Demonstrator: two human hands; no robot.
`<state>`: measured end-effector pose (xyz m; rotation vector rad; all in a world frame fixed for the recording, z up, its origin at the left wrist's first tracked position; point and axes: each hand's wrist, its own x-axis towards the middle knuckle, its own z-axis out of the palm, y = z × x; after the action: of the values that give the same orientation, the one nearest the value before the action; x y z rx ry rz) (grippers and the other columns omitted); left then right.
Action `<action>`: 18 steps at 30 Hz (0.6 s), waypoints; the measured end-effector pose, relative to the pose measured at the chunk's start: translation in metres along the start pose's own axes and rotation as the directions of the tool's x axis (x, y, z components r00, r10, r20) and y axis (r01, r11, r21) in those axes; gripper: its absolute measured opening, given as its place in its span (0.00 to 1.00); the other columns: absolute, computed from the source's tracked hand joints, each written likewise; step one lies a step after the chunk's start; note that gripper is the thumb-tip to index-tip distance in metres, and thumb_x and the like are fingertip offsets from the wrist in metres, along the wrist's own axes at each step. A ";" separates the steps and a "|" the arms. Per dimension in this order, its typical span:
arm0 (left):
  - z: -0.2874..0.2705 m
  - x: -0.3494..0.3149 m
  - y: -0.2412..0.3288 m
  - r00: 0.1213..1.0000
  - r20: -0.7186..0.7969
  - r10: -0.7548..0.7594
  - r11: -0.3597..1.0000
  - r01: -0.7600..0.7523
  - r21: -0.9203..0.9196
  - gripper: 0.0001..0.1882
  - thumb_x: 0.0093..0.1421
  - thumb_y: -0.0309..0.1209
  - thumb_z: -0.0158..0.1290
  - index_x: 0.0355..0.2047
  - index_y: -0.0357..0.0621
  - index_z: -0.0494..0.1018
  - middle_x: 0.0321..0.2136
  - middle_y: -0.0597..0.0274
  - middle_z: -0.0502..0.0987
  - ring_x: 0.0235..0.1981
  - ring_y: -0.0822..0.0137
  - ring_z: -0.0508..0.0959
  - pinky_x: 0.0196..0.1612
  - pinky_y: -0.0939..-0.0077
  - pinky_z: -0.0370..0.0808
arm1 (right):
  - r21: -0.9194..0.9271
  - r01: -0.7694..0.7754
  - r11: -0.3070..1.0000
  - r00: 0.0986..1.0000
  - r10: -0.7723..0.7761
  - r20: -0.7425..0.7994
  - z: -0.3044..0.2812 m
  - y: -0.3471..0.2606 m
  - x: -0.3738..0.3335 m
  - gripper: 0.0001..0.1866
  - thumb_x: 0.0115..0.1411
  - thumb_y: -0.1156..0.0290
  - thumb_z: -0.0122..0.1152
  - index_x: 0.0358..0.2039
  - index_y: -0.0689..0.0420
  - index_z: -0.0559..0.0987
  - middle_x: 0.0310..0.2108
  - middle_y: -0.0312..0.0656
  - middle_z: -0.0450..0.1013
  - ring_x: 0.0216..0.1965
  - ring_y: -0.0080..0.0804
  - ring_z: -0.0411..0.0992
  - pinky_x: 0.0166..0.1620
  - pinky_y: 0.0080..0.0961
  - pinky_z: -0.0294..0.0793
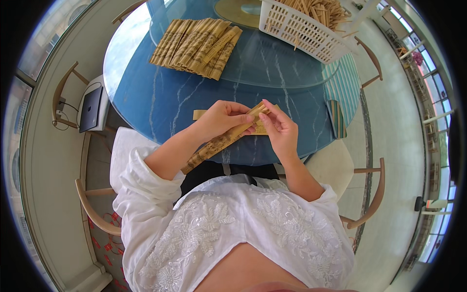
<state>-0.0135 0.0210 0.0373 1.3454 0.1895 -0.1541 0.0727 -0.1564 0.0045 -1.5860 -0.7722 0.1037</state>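
A long, brown-gold patterned paper chopstick sleeve (210,147) slants over the table's near edge, its lower end close to my lap. My left hand (224,118) is closed around its upper part. At the upper end, pale wooden chopsticks (256,111) show at the sleeve's mouth. The thumb and index finger of my right hand (282,132) pinch there. How far the sticks reach inside is hidden. Beneath my hands lies a yellow printed paper piece (261,129), partly covered by them.
A pile of patterned sleeves (194,47) lies at the far left of the blue marbled table (170,104). A white slotted basket (296,36) heaped with wooden chopsticks (316,12) stands far right. A striped cloth (342,82) hangs by the right edge. Chairs surround the table; one holds a laptop (91,109).
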 end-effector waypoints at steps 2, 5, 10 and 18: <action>0.001 0.001 0.000 1.000 0.013 0.019 0.999 -0.019 -0.029 0.16 0.65 0.30 0.55 0.47 0.29 0.74 0.35 0.56 0.82 0.35 0.72 0.82 0.40 0.82 0.78 | 0.075 -0.032 0.997 0.999 0.032 -0.007 0.000 -0.005 0.002 0.17 0.59 0.77 0.64 0.50 0.57 0.79 0.37 0.40 0.80 0.38 0.22 0.78 0.43 0.18 0.76; 0.002 0.001 0.001 0.999 0.018 0.035 0.998 -0.034 -0.050 0.16 0.65 0.31 0.55 0.47 0.29 0.73 0.35 0.55 0.82 0.35 0.71 0.82 0.40 0.82 0.78 | 0.119 -0.013 0.993 0.999 0.017 -0.036 0.001 -0.009 0.004 0.16 0.59 0.79 0.64 0.49 0.60 0.79 0.36 0.39 0.79 0.38 0.21 0.77 0.43 0.18 0.76; 0.003 0.003 0.002 0.998 0.003 0.058 0.997 -0.057 -0.045 0.17 0.65 0.30 0.55 0.47 0.28 0.73 0.35 0.54 0.81 0.36 0.70 0.82 0.41 0.80 0.79 | 0.145 0.017 0.989 0.999 -0.011 -0.041 0.001 -0.007 0.008 0.15 0.59 0.81 0.64 0.47 0.62 0.79 0.37 0.38 0.78 0.39 0.21 0.77 0.44 0.18 0.76; 0.005 0.005 -0.002 0.997 -0.011 0.071 0.995 -0.071 -0.076 0.17 0.64 0.30 0.56 0.47 0.28 0.74 0.37 0.54 0.81 0.37 0.70 0.82 0.42 0.80 0.80 | 0.160 0.015 0.987 0.999 -0.007 -0.048 0.003 -0.002 0.008 0.13 0.58 0.81 0.65 0.45 0.62 0.80 0.37 0.38 0.78 0.40 0.23 0.77 0.45 0.18 0.76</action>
<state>-0.0091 0.0156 0.0355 1.2755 0.1532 -0.0804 0.0761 -0.1502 0.0090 -1.4268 -0.7174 0.1170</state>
